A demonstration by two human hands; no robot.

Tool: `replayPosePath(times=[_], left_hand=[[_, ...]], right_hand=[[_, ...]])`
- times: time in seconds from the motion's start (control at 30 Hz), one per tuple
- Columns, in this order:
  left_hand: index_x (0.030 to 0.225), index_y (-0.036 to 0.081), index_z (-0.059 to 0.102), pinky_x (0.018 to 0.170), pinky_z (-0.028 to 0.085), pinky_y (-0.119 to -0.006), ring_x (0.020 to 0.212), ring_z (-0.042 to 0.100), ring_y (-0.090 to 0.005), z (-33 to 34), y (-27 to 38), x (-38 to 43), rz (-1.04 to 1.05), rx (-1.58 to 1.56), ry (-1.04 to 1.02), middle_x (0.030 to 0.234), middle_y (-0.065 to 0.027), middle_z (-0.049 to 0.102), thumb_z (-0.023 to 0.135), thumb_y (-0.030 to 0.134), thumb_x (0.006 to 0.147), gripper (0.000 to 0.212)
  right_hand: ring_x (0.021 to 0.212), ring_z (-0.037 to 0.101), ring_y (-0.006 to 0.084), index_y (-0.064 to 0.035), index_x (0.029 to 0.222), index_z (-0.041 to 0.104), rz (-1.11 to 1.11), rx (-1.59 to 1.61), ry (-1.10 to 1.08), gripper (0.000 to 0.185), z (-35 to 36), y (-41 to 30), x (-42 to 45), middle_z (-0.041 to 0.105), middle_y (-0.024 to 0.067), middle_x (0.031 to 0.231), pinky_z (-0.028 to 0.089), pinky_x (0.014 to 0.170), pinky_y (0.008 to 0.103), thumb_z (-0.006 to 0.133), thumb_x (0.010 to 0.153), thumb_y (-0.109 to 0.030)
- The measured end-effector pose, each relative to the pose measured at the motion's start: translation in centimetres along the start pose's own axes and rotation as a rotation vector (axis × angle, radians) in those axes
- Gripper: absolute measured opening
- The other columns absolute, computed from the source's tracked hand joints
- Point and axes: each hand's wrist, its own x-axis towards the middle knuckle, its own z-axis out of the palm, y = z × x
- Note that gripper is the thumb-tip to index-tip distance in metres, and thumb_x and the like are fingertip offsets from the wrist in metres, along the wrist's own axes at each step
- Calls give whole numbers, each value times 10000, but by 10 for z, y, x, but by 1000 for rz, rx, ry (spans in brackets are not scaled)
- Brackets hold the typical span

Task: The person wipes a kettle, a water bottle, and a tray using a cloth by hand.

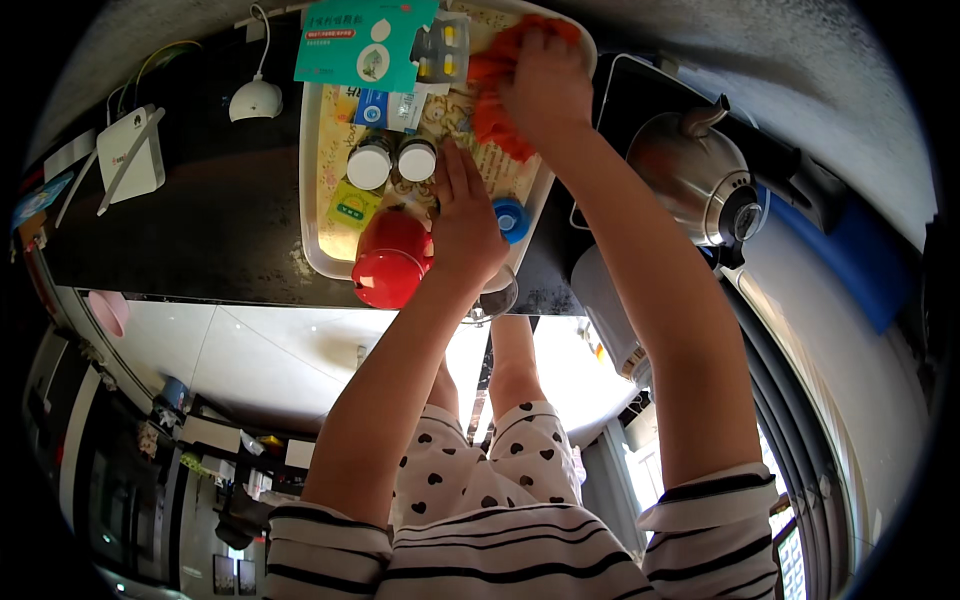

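My right hand [551,94] presses down on a bunched orange cloth [501,120] at the far right part of a patterned serving tray [311,214]. Its fingers curl over the cloth. My left hand [466,221] reaches over the middle of the tray, fingers stretched forward and nothing seen in its grasp; its palm side is hidden. Just left of those fingers stand two bottles with white lids, one lid [369,166] larger than the other lid [417,161]. A red mug [390,259] is close to my left wrist. Right of this hand lies a blue round cap-like thing [511,220].
A teal medicine box [360,45], capsule blister packs [444,52] and a small green-yellow box [352,204] are in the tray. A clear glass vessel [496,296] is at the front edge. A steel kettle [686,169] stands right, a white router [131,157] and small camera [255,100] left.
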Motion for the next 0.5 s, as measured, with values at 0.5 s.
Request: replayPosePath(times=[0.5], left_hand=[[1444,-177,136,1194,167,-494,1433,93,-518,4,-7,0,54,-15,64,1528,-361,81,649,75,742,906]], right_hand=[[878,695,321,-37,1000,598,2,-132,-453,239,-21,3,-80,691,159,921,583,711,409,600,833,-208]])
